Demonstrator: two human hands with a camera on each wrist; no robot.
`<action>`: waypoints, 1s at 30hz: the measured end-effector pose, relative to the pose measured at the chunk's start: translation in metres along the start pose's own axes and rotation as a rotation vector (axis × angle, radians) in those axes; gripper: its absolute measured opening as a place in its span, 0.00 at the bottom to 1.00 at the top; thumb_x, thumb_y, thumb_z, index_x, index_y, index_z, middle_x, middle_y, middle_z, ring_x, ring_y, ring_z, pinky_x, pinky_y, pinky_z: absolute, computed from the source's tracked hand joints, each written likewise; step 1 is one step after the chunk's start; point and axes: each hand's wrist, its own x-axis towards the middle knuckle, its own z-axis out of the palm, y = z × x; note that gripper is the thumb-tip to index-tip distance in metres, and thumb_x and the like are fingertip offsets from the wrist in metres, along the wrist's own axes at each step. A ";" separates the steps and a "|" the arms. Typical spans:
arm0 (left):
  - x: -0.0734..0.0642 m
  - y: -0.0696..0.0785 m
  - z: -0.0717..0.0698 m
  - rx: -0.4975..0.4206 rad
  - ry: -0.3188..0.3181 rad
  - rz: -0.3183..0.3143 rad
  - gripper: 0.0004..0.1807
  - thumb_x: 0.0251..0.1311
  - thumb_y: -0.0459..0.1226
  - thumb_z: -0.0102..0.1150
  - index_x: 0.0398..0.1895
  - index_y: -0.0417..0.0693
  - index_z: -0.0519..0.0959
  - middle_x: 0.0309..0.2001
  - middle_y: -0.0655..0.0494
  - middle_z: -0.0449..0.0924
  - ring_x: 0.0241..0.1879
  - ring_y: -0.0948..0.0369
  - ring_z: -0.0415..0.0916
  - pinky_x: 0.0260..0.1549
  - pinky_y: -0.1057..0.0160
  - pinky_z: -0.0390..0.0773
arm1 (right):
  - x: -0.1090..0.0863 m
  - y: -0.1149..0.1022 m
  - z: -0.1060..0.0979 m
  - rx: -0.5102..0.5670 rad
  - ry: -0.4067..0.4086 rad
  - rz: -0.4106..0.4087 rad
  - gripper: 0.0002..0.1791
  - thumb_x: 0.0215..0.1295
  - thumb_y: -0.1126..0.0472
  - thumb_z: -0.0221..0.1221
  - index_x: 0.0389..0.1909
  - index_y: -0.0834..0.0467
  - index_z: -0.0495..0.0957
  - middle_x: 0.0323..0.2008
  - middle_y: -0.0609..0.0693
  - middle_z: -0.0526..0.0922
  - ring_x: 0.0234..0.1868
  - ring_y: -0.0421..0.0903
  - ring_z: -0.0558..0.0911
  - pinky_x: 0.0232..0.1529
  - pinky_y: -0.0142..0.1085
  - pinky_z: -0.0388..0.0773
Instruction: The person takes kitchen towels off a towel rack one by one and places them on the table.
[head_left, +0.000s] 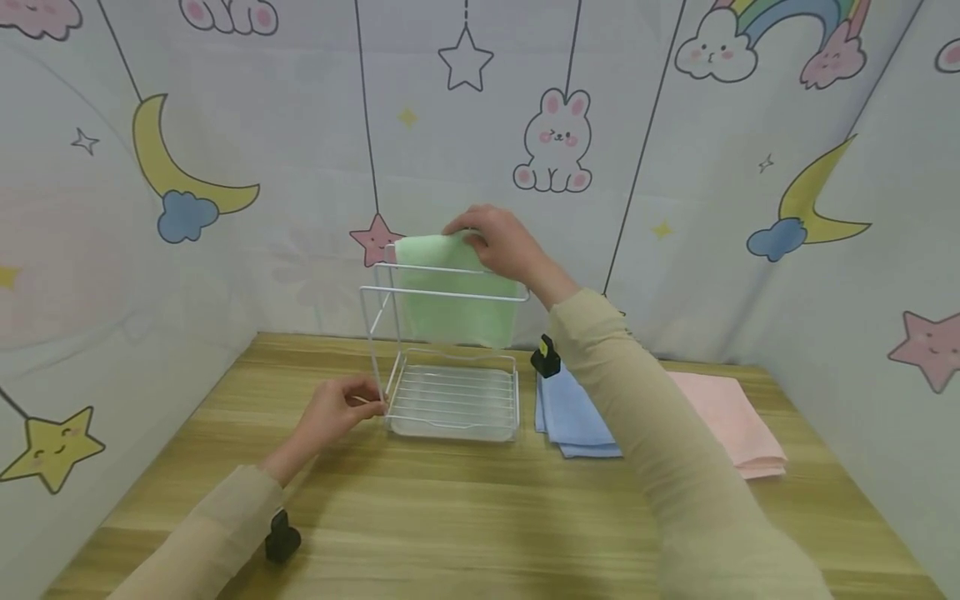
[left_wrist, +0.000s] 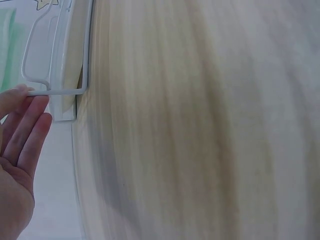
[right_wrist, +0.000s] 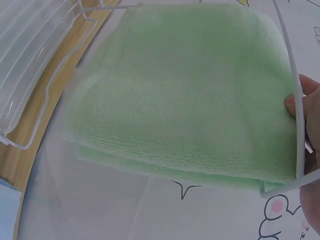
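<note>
A white wire rack (head_left: 446,293) with several top bars stands toward the back of the table, a clear tray (head_left: 457,429) at its base. Over its rearmost part hangs a folded light green towel (head_left: 457,308), which fills much of the right wrist view (right_wrist: 185,100). My right hand (head_left: 498,242) pinches the towel's top edge, thumb on the near face. Low on the rack's left side, my left hand (head_left: 341,412) pinches a wire between thumb and fingers, as the left wrist view shows at the rack's wire corner (left_wrist: 65,92).
Right of the rack lie a folded blue towel (head_left: 573,412) and a folded pink towel (head_left: 731,421), partly hidden by my right sleeve (head_left: 660,417). A printed cloth wall (head_left: 315,167) rises right behind the wooden table (head_left: 450,517). Black devices sit at both wrists.
</note>
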 end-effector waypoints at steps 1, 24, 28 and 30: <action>0.000 0.000 0.001 -0.003 0.000 -0.001 0.08 0.49 0.33 0.68 0.31 0.41 0.80 0.32 0.46 0.85 0.30 0.58 0.83 0.27 0.71 0.80 | 0.001 -0.001 -0.002 0.000 0.002 0.000 0.16 0.64 0.72 0.52 0.47 0.56 0.80 0.47 0.50 0.83 0.52 0.46 0.78 0.57 0.37 0.72; 0.002 0.001 0.003 -0.029 -0.012 0.023 0.08 0.49 0.33 0.68 0.32 0.40 0.80 0.32 0.46 0.85 0.31 0.61 0.83 0.28 0.71 0.80 | 0.019 -0.032 -0.125 -0.116 0.274 0.038 0.12 0.67 0.67 0.52 0.46 0.56 0.81 0.48 0.50 0.83 0.52 0.41 0.78 0.55 0.27 0.72; 0.001 0.002 0.003 -0.022 -0.004 0.022 0.07 0.50 0.34 0.68 0.31 0.43 0.80 0.33 0.47 0.85 0.31 0.64 0.82 0.28 0.70 0.81 | 0.011 -0.032 -0.150 -0.153 0.361 0.047 0.12 0.67 0.66 0.52 0.45 0.56 0.81 0.47 0.49 0.84 0.51 0.39 0.79 0.54 0.24 0.73; 0.000 0.002 0.002 -0.006 0.002 0.014 0.06 0.50 0.33 0.68 0.31 0.45 0.80 0.32 0.49 0.85 0.31 0.66 0.82 0.28 0.70 0.81 | 0.005 -0.031 -0.161 -0.177 0.384 0.058 0.12 0.68 0.65 0.51 0.45 0.56 0.81 0.47 0.49 0.83 0.51 0.39 0.79 0.54 0.24 0.72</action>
